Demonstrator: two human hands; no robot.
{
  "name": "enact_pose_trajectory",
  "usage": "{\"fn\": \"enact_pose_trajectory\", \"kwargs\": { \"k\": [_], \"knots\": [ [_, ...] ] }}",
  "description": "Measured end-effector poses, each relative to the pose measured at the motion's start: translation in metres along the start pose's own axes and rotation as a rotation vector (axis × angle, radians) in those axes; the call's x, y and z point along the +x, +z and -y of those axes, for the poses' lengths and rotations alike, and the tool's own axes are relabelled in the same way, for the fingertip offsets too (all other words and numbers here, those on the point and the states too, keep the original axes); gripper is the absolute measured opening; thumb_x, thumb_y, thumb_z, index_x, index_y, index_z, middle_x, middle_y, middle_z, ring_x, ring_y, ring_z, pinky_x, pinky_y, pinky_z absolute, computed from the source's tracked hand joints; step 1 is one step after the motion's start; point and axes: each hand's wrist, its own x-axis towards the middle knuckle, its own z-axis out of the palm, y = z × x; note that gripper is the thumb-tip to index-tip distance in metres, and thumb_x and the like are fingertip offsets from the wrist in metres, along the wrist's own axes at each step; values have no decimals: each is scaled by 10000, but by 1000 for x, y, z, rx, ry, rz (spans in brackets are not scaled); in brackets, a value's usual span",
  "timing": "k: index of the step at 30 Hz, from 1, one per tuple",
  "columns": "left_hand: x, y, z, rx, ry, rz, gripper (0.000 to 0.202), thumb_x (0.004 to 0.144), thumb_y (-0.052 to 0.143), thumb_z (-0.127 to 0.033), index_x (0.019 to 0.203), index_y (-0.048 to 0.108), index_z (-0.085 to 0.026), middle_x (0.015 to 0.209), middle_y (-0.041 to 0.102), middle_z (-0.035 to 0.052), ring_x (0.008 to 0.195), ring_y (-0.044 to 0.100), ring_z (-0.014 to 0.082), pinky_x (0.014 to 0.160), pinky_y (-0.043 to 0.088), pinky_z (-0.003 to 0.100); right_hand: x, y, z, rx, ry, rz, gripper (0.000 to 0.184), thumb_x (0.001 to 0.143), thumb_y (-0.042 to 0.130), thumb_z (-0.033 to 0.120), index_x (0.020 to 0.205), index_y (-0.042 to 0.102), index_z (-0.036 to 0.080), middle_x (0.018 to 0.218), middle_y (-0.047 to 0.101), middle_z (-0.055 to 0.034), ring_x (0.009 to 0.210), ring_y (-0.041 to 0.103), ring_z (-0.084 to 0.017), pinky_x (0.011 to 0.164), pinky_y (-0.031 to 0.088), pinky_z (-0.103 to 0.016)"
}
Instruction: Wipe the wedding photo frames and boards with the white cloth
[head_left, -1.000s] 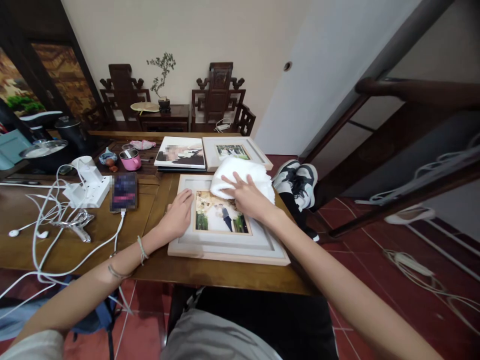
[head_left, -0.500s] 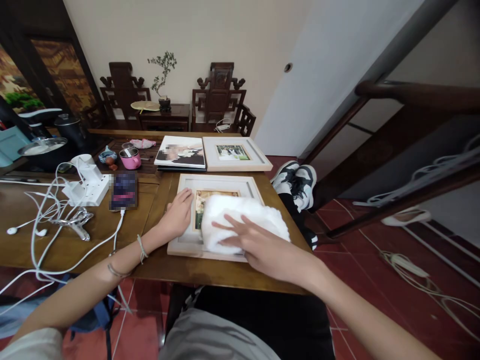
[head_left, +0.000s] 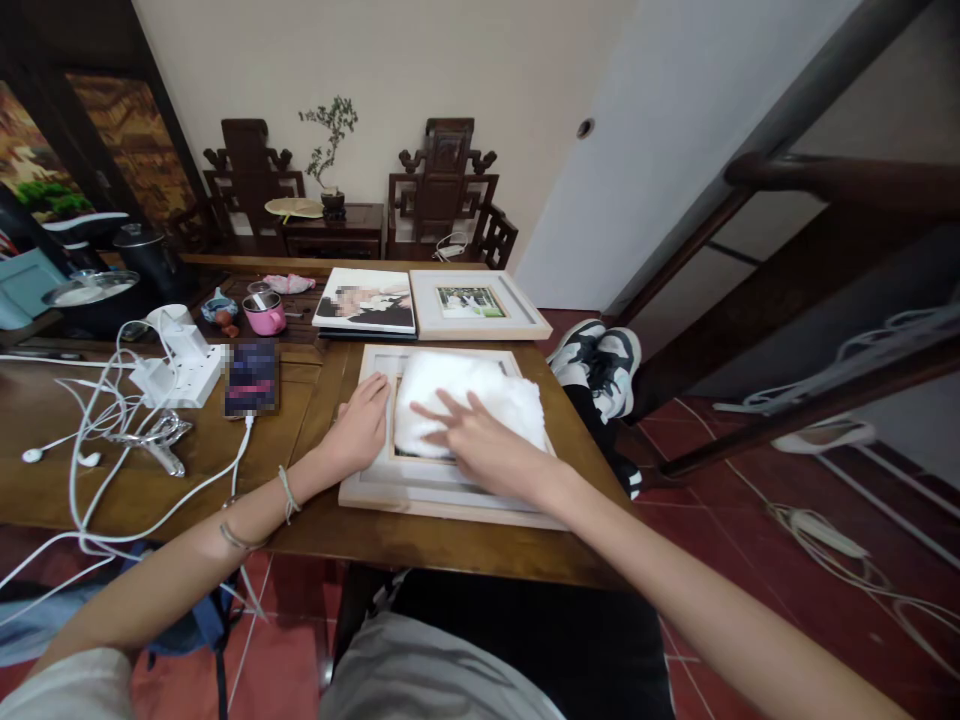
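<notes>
A light wooden picture frame [head_left: 450,507] lies flat at the near edge of the table. My left hand [head_left: 362,425] rests on its left side, fingers stretched out flat along the border. On top of the frame is a fluffy white cloth [head_left: 517,395], which hides most of the picture inside. My right hand [head_left: 480,440] presses down on this cloth with its fingers spread, not wrapped round it. Beyond them are a second framed photo [head_left: 469,303] on the right and a photo panel [head_left: 367,300] on the left, stacked on something dark.
Left on the wooden table [head_left: 300,540] are a phone [head_left: 251,378] on a cable, a white power strip [head_left: 196,375], tangled cords and a silver object [head_left: 161,440]. A pink cup [head_left: 265,315] stands farther back. Another person's shoes [head_left: 600,365] show beside the table's right edge.
My right hand has slid the white cloth away from me and slightly left across the frame, baring its lower border. My left hand has stayed on the frame's left side.
</notes>
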Motion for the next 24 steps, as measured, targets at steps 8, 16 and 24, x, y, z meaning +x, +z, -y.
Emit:
{"fn": "enact_pose_trajectory", "kwargs": {
  "k": [8, 16, 24],
  "knots": [
    [-1, -6, -7, -3, -42, 23, 453, 940, 282, -165, 1354, 441, -75, 1486, 388, 181, 1425, 280, 263, 1124, 333, 504, -43, -13, 32, 158, -110, 57, 726, 679, 418, -77, 1300, 589, 259, 1510, 390, -36, 1420, 258, -289, 1110, 302, -543],
    [1, -7, -9, -177, -3, -170, 504, 1003, 246, -394, 1407, 369, -117, 1468, 427, 152, 1374, 387, 221, 1159, 292, 398, 62, -3, -16, -198, 64, -118, 536, 839, 411, -11, 1328, 554, 154, 1544, 312, -97, 1410, 209, -414, 1061, 226, -694],
    [0, -6, -12, -230, -54, -211, 551, 1000, 216, -430, 1338, 470, -76, 1430, 477, 171, 1361, 410, 245, 1151, 306, 439, 15, -4, 35, -43, -63, -48, 477, 810, 443, 7, 1226, 639, 133, 1450, 473, -114, 1379, 295, -390, 1073, 310, -575]
  ]
}}
